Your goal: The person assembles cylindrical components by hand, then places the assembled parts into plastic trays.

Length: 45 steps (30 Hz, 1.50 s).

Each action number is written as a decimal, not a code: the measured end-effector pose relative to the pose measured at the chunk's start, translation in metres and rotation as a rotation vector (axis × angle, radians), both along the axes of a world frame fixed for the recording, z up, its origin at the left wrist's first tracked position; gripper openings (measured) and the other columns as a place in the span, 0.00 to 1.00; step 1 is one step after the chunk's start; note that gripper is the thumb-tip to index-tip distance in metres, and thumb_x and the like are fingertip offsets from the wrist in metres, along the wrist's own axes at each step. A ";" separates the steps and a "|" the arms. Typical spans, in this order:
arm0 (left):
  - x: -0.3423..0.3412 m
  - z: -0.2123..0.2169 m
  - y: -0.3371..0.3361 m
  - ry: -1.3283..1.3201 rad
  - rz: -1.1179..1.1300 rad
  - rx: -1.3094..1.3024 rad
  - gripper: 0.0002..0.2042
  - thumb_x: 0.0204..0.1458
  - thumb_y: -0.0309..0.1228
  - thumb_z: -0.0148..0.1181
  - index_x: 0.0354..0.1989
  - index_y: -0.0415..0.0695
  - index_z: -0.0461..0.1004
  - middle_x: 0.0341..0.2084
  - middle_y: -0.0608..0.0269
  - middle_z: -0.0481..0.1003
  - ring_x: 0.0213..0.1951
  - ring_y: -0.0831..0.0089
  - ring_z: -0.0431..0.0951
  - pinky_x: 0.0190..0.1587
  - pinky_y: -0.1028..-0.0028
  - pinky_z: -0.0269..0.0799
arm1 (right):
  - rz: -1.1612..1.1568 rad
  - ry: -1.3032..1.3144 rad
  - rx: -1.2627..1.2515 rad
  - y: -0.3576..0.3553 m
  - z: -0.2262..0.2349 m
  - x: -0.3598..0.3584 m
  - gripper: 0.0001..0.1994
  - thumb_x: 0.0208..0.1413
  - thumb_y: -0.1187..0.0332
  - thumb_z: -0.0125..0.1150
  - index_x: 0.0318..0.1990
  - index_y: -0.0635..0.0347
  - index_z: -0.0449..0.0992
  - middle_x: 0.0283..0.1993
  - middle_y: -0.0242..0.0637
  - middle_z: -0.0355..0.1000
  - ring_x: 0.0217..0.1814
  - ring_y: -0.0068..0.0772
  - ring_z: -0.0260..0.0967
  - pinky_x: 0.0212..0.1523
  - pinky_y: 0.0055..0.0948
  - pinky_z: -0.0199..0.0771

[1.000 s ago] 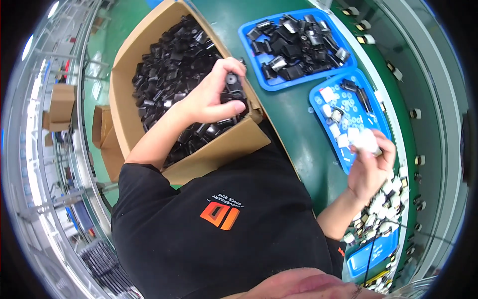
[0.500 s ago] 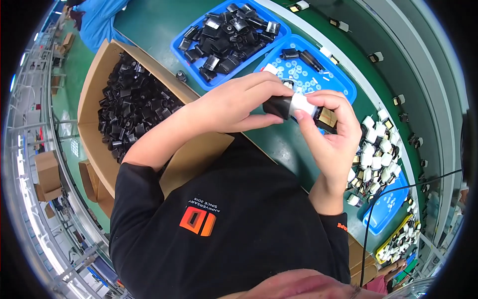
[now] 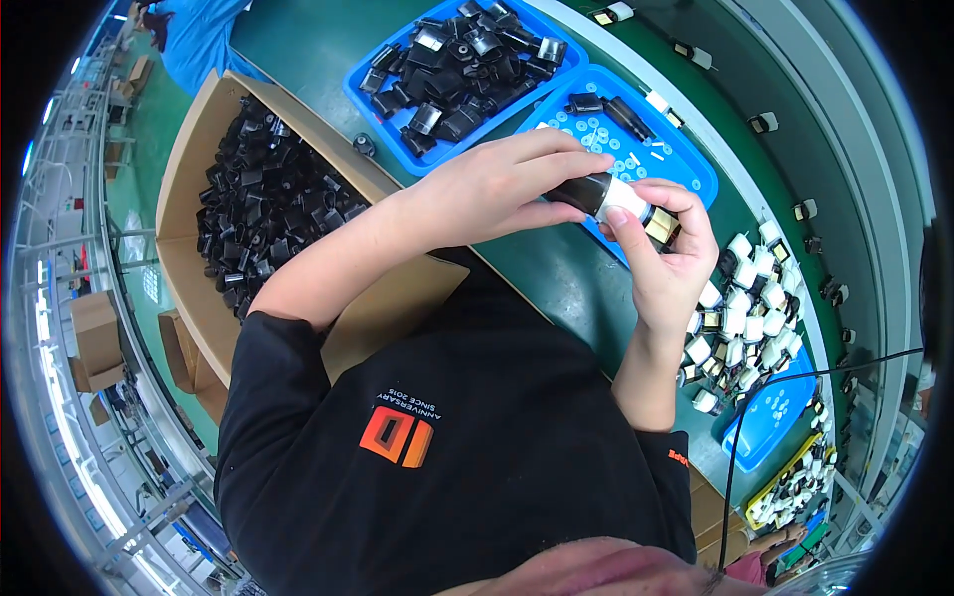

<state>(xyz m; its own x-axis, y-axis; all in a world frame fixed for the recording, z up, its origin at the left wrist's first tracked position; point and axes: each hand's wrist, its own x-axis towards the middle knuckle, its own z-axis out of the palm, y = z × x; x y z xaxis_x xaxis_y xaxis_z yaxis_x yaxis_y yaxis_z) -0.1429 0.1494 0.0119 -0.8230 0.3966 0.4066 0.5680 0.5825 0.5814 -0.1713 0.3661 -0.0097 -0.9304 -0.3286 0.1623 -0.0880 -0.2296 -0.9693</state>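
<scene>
Above the blue tray's near edge, my two hands hold small parts end to end. My left hand (image 3: 492,194) pinches a black plastic shell (image 3: 580,193) between thumb and fingers. My right hand (image 3: 668,253) grips a white part with a gold end (image 3: 623,199), its thumb pressed on the white body. The white part meets the shell's open end; how far it goes in cannot be made out. Beneath them, the blue tray (image 3: 701,164) contains clear ring-shaped pieces, several small white pieces and a few black parts.
A cardboard box (image 3: 184,189) full of black shells stands at my left. Another blue tray (image 3: 360,99) of black parts lies ahead. White-and-gold parts (image 3: 745,313) are heaped at right, beside a smaller blue tray (image 3: 760,432). A black cable (image 3: 732,477) crosses there. More parts line the belt.
The joined parts have shifted slightly right and turned, so the gold end shows more and points down to the right. Both hands keep their hold.
</scene>
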 end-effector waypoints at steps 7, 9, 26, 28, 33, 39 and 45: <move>-0.003 -0.003 -0.001 0.044 -0.004 -0.006 0.26 0.48 0.28 0.69 0.59 0.43 0.71 0.48 0.55 0.73 0.48 0.59 0.77 0.48 0.69 0.77 | -0.017 0.034 -0.012 -0.001 -0.005 0.001 0.13 0.50 0.80 0.69 0.42 0.65 0.74 0.43 0.40 0.75 0.38 0.23 0.76 0.39 0.20 0.76; -0.003 -0.005 -0.001 0.065 -0.056 -0.004 0.26 0.49 0.28 0.69 0.59 0.43 0.72 0.48 0.55 0.74 0.47 0.59 0.78 0.48 0.69 0.77 | 0.018 -0.024 -0.038 -0.002 -0.004 0.001 0.13 0.51 0.80 0.69 0.42 0.64 0.74 0.43 0.40 0.75 0.38 0.22 0.76 0.39 0.19 0.76; -0.010 0.024 0.044 -0.263 -0.125 0.375 0.26 0.46 0.25 0.71 0.57 0.39 0.72 0.48 0.55 0.77 0.45 0.64 0.80 0.43 0.73 0.78 | 0.374 -0.454 -0.861 -0.003 -0.057 -0.012 0.18 0.52 0.72 0.60 0.52 0.58 0.72 0.51 0.49 0.73 0.41 0.42 0.76 0.39 0.34 0.82; -0.012 0.015 0.056 0.084 -0.146 0.298 0.23 0.47 0.30 0.70 0.52 0.39 0.73 0.38 0.58 0.78 0.34 0.63 0.80 0.36 0.69 0.78 | 0.424 -0.517 -0.973 -0.004 -0.068 -0.011 0.13 0.51 0.66 0.64 0.44 0.52 0.71 0.42 0.42 0.73 0.39 0.38 0.76 0.34 0.31 0.81; -0.012 0.014 0.064 0.184 -0.127 0.239 0.28 0.42 0.32 0.74 0.54 0.40 0.75 0.35 0.56 0.79 0.35 0.63 0.81 0.39 0.69 0.77 | 0.709 -0.487 -1.216 -0.011 -0.086 -0.021 0.14 0.52 0.59 0.67 0.41 0.51 0.70 0.36 0.36 0.73 0.35 0.31 0.75 0.30 0.27 0.77; -0.011 0.015 0.066 0.223 -0.110 0.232 0.27 0.43 0.33 0.74 0.54 0.40 0.75 0.35 0.56 0.79 0.35 0.61 0.80 0.39 0.68 0.77 | 0.598 -0.575 -1.198 -0.008 -0.098 -0.020 0.18 0.52 0.54 0.70 0.42 0.52 0.70 0.38 0.36 0.72 0.35 0.30 0.74 0.31 0.26 0.76; -0.010 0.011 0.066 0.242 -0.102 0.238 0.27 0.44 0.34 0.73 0.54 0.39 0.74 0.37 0.56 0.80 0.37 0.59 0.81 0.42 0.67 0.78 | 0.518 -0.666 -1.267 -0.012 -0.093 -0.013 0.19 0.52 0.54 0.70 0.42 0.52 0.69 0.38 0.36 0.71 0.36 0.30 0.74 0.31 0.26 0.76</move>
<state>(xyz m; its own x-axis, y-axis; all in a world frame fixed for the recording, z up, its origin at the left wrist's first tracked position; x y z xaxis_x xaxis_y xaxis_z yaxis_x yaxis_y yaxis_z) -0.1533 0.2155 0.0229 -0.6526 0.3422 0.6761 0.7541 0.3805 0.5353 -0.1847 0.3542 -0.1031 -0.7753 -0.6026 0.1892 0.6210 -0.7819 0.0544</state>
